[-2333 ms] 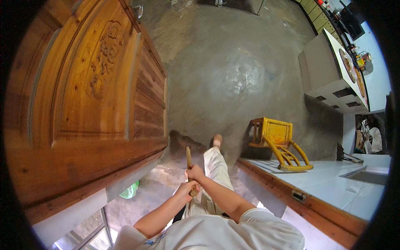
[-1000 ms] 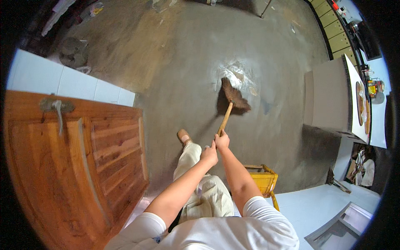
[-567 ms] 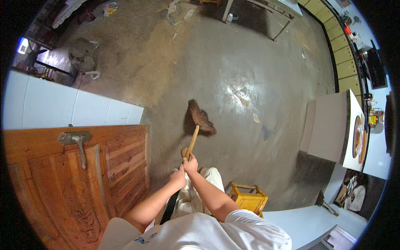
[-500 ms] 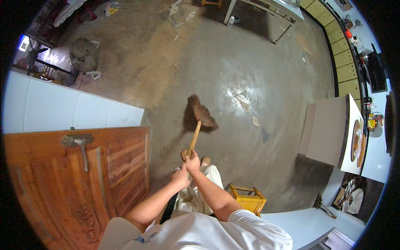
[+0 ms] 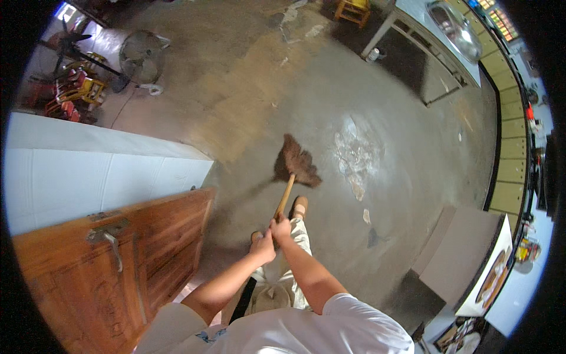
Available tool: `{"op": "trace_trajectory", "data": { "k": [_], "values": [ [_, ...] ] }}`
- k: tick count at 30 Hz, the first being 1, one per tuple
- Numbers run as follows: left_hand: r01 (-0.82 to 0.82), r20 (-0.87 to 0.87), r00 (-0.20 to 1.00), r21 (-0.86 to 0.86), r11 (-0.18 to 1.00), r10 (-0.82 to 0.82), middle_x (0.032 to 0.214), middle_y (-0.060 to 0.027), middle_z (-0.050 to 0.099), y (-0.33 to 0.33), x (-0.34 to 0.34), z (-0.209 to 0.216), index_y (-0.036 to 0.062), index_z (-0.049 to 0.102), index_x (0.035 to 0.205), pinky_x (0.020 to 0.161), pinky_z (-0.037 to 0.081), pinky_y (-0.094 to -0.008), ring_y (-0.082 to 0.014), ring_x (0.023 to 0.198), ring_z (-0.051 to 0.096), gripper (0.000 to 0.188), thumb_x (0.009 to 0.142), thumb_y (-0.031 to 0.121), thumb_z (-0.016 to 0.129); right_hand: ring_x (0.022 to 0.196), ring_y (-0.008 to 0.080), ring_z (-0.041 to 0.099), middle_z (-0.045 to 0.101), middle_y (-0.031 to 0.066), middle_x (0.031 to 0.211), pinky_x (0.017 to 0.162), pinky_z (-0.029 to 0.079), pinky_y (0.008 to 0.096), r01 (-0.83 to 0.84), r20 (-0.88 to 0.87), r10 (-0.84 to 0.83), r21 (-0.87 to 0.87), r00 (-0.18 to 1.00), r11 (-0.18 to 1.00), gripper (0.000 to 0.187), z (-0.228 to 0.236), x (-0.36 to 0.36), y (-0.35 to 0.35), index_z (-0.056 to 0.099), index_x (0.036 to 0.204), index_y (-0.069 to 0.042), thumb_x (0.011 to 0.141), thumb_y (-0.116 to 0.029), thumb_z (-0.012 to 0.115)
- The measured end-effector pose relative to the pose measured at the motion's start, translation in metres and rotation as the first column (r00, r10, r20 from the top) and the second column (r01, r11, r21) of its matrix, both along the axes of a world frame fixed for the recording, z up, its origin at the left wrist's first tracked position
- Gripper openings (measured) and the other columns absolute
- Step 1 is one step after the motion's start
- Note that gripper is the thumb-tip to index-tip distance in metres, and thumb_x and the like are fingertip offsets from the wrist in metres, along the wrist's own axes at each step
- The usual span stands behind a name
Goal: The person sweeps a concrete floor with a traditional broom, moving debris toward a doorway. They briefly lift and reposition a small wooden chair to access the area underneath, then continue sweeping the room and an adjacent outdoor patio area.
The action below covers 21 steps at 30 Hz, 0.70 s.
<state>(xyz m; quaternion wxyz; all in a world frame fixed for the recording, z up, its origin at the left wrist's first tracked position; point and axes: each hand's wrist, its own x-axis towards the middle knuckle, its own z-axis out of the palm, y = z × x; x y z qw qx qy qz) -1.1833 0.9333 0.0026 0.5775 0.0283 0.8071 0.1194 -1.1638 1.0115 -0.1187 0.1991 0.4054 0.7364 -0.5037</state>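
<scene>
A broom with a brown fibre head [image 5: 299,162] and a pale wooden handle [image 5: 286,197] reaches forward from my body, its bristles on the grey floor. Closed around the handle is my right hand [image 5: 281,228], the one farther forward. Just behind it, my left hand [image 5: 263,246] grips the same handle nearer my body. Both hands almost touch. The rear end of the handle is hidden under my hands and arms. My right shoe [image 5: 299,207] is on the floor, to the right of the handle.
At left stand a wooden door [image 5: 118,259] with a metal handle and a white tiled wall [image 5: 106,177]. Beyond are a fan [image 5: 141,57], a metal-legged table [image 5: 407,29] and a small wooden stool [image 5: 352,10]. A pale cabinet [image 5: 460,253] stands at right; lighter patches [image 5: 354,153] mark the floor.
My right foot has stepped forward beside the handle. The view has moved ahead, so the door and tiled wall sit lower and the yellow stool near me is out of view. Both hands keep their grip.
</scene>
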Motion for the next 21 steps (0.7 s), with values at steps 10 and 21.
{"op": "trace_trajectory", "data": {
  "k": [10,21],
  "values": [
    [-0.104,-0.029,0.994,0.083,0.991,0.107,0.115,-0.0298,0.046,0.054,-0.072,0.046,0.0095,0.011,0.137,0.084,0.043,-0.0445,-0.0407,0.101,0.051,0.075,0.075,0.013,0.052,0.093,0.0326,0.06,0.062,0.02,0.098,0.082,0.046,0.0377,-0.095,-0.049,0.101,0.102,0.994,0.99,0.043,0.072,-0.091,0.063,0.055,0.113,-0.002,0.075,-0.022,0.059],
    [-0.422,-0.034,0.892,0.291,0.859,0.45,0.121,-0.0274,0.044,0.081,-0.244,-0.091,0.008,0.017,0.134,0.08,0.045,-0.0432,-0.0419,0.097,0.053,0.069,0.075,0.013,0.053,0.084,0.0339,0.062,0.063,0.0222,0.085,0.071,0.049,0.0406,-0.312,-0.01,0.319,0.19,0.948,0.931,0.033,-0.038,-0.296,0.1,0.06,0.094,0.002,0.072,-0.023,0.062]
  ]
}}
